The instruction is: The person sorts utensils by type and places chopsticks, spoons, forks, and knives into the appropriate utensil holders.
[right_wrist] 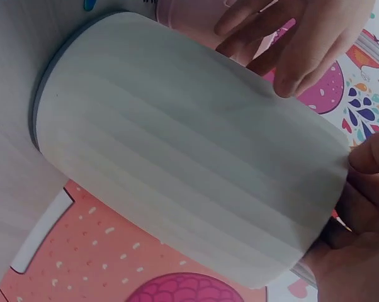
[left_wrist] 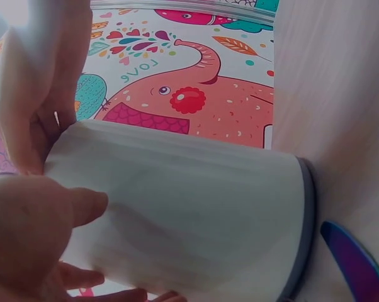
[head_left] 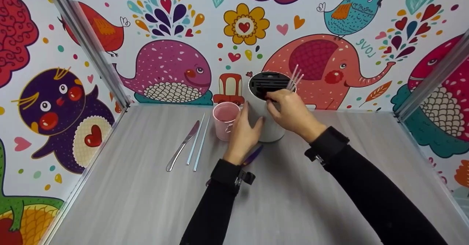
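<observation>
A white cylindrical knife holder (head_left: 271, 127) with a black slotted insert (head_left: 269, 81) stands upright on the table. My left hand (head_left: 244, 133) rests against its left side, thumb apart from the fingers. The right hand (head_left: 295, 113) is at the top opening, with curled fingers over the near rim and the thumb outside. Fingertips reach into the opening and are partly hidden. Thin pale sticks (head_left: 295, 78) rise behind the right hand at the rim. Close to my left hand stands a pink mug (head_left: 222, 127). A purple-blue blade-like piece (left_wrist: 358, 267) lies by the holder's base.
Left of the mug, a silver table knife (head_left: 183, 146) and two pale blue sticks (head_left: 198, 146) lie side by side on the grey table (head_left: 128, 201). The patterned back wall (head_left: 245, 61) rises close behind the holder. Metal posts (head_left: 88, 43) edge the side panels.
</observation>
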A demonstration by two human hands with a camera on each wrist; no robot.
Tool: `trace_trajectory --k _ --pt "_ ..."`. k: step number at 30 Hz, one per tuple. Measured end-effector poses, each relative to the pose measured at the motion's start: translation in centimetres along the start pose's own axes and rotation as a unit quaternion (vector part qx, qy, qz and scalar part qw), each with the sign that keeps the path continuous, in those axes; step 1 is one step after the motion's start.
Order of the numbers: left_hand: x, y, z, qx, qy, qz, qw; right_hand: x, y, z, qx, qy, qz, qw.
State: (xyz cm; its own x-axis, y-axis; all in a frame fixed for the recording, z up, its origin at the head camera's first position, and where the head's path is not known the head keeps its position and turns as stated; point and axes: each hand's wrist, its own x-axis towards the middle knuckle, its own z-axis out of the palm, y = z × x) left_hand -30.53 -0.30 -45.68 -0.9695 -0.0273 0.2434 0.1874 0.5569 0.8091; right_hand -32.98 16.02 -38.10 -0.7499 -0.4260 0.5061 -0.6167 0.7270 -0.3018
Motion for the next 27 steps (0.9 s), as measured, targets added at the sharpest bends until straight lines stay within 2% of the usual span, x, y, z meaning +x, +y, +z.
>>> trace_trajectory --k 5,9,13,18,22,27 --pt "-0.1 0.1 -0.1 -0.004 -0.002 -0.007 1.0 -0.1 -0.4 -0.5 -0.001 0.0 -0.01 1.0" --pt "0.0 0.1 -0.1 -0.008 -0.006 -0.01 0.9999 -0.4 -0.4 -0.9 0.019 0.021 -0.011 1.0" --pt "0.0 0.1 -0.1 -0.01 -0.009 -0.01 0.9999 -0.9 0.2 -1.4 0.039 0.078 -0.024 0.996" --pt "0.0 0.1 -0.2 -0.01 -0.013 -0.022 0.9996 -1.6 1.3 -2.3 0.049 0.163 -0.044 0.984" --pt "-0.1 0.3 -0.3 -0.01 -0.015 -0.026 0.9995 -2.2 2.3 -2.8 0.082 0.212 -0.017 0.974" --pt "-0.2 0.5 -0.4 -0.007 -0.02 -0.038 0.999 -3.2 3.8 -2.6 0.112 0.243 0.045 0.962"
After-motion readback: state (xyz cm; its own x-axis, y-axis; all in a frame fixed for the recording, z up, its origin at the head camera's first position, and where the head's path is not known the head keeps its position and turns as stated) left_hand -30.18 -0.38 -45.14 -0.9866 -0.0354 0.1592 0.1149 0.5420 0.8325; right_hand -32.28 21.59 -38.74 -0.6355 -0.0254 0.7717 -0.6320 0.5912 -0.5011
